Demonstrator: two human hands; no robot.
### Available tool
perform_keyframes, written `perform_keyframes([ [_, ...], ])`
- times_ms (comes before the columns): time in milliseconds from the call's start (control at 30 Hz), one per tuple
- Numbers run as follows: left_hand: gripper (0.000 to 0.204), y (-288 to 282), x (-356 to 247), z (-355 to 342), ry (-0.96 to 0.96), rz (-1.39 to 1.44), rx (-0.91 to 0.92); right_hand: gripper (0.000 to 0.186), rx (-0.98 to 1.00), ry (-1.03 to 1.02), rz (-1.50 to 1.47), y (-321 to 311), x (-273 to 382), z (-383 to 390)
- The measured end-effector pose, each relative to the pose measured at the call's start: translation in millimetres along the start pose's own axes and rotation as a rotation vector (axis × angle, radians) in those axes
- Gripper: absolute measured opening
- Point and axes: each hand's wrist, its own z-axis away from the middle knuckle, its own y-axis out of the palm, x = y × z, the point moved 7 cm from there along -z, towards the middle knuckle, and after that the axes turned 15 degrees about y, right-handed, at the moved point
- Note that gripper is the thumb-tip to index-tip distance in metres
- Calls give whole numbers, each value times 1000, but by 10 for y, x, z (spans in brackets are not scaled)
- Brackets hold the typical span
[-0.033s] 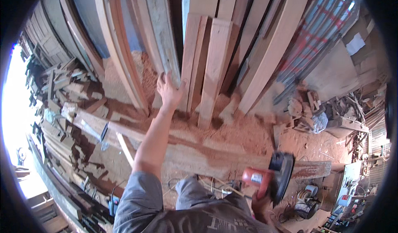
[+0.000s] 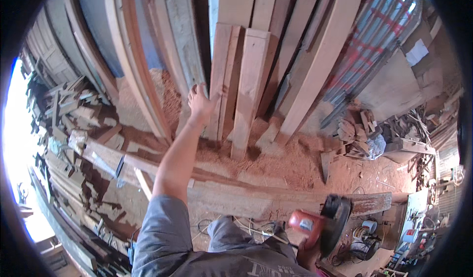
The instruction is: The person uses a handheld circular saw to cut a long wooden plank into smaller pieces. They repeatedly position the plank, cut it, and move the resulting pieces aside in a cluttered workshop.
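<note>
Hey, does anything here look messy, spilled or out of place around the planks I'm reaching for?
Yes. Reddish sawdust lies heaped over the ground at the foot of the pale wooden planks leaning on the wall, which the left hand touches. Offcut wood scraps sit in a loose jumble at the left. The right hand holds a red power saw.

The person wears a grey short-sleeved shirt; the sleeve ends above the elbow, leaving the left forearm bare. A faint pale print runs across the shirt front at the near edge. Grey trousers cover the legs. The left hand [image 2: 201, 101] is bare, without glove, ring or watch. The right hand is hidden from view.
</note>
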Motion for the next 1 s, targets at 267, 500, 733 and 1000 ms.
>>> perform_keyframes([
  [267,117,1090,823,-1891,42,508,-27,49,-121,80,-133,-21,-77,237],
  [500,69,1342,641,-1856,-61,552,-72,44,-272,13,-269,-145,-218,479],
  [733,60,581,610,-335,12,637,-350,50,-447,72,-513,-679,-1621,180],
  [1000,81,104,-652,577,95,664,-481,64,-535,-53,-459,-1004,-1813,-392],
])
